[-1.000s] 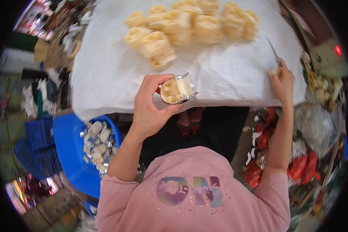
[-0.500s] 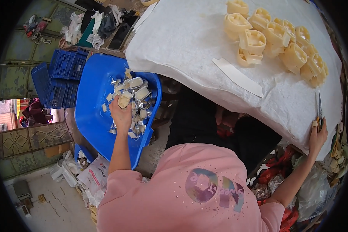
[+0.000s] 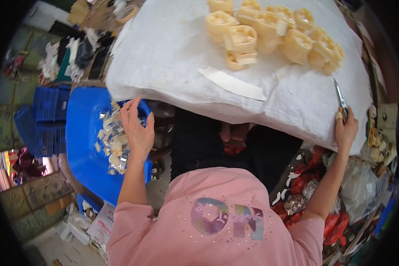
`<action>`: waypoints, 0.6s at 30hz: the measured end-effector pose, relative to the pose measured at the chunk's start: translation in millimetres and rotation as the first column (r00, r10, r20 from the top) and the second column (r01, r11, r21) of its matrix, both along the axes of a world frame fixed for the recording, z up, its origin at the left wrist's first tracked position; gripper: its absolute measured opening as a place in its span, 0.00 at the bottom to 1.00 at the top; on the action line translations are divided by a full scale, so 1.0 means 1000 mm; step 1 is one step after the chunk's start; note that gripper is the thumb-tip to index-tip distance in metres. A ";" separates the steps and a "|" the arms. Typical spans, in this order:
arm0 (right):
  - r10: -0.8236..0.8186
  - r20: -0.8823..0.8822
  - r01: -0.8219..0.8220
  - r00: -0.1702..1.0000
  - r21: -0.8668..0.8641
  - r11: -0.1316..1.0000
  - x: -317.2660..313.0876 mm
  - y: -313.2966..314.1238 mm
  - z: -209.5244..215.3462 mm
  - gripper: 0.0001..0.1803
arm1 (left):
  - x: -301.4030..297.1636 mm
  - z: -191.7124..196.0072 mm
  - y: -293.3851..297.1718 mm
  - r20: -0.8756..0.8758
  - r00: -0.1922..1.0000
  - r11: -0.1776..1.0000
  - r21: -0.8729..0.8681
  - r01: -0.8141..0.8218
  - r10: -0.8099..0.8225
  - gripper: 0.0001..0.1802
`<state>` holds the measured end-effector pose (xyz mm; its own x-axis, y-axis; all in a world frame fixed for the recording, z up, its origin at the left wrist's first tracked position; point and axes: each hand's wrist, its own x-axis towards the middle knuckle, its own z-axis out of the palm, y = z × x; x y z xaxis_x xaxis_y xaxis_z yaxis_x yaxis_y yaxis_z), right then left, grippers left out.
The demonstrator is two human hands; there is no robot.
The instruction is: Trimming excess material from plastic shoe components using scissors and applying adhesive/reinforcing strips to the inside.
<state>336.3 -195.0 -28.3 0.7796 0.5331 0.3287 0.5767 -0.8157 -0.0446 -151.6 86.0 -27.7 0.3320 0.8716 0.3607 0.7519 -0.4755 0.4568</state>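
My left hand (image 3: 137,131) is over the right rim of a blue plastic tub (image 3: 80,146), near the table's left corner. Its fingers are apart and nothing shows in them. Inside the tub lies a heap of small cream and shiny silver pieces (image 3: 115,146). At the table's right edge, my right hand (image 3: 346,129) is closed around scissors (image 3: 339,95), their blades pointing away from me. Beyond the blades stands a cluster of cream, ring-shaped moulded parts (image 3: 297,44). A curved white strip (image 3: 232,84) lies flat on the white table cover (image 3: 164,57).
Blue crates (image 3: 48,119) are stacked left of the tub. Rags and cloths (image 3: 75,53) lie beyond it. Red and clear plastic bags (image 3: 359,181) crowd the floor on the right, and white bags (image 3: 99,226) lie at the lower left. My legs (image 3: 195,137) reach under the table.
My left hand has let go of a cream piece over the tub and moved up toward the table corner. The right hand keeps hold of the scissors. The whole view has shifted.
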 end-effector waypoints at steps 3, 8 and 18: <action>-0.066 -0.002 0.066 0.998 -0.002 0.998 -0.006 0.007 0.005 0.25 | 0.033 0.014 -0.011 0.034 0.979 0.979 0.025 0.201 -0.202 0.25; -0.115 0.053 0.117 0.992 -0.038 0.992 -0.013 0.005 0.009 0.24 | 0.075 0.016 -0.025 0.089 0.913 0.917 0.020 0.397 -0.397 0.21; 0.696 -0.137 -0.587 0.705 0.437 0.681 -0.146 0.112 0.035 0.20 | 0.104 0.014 -0.040 0.269 0.776 0.802 -0.022 0.597 -0.570 0.18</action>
<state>190.6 -83.3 6.6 0.3675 0.8305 0.4186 0.8679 -0.1446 -0.4752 -47.3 45.7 -13.9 0.7046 0.5735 0.4179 0.2066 -0.7292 0.6524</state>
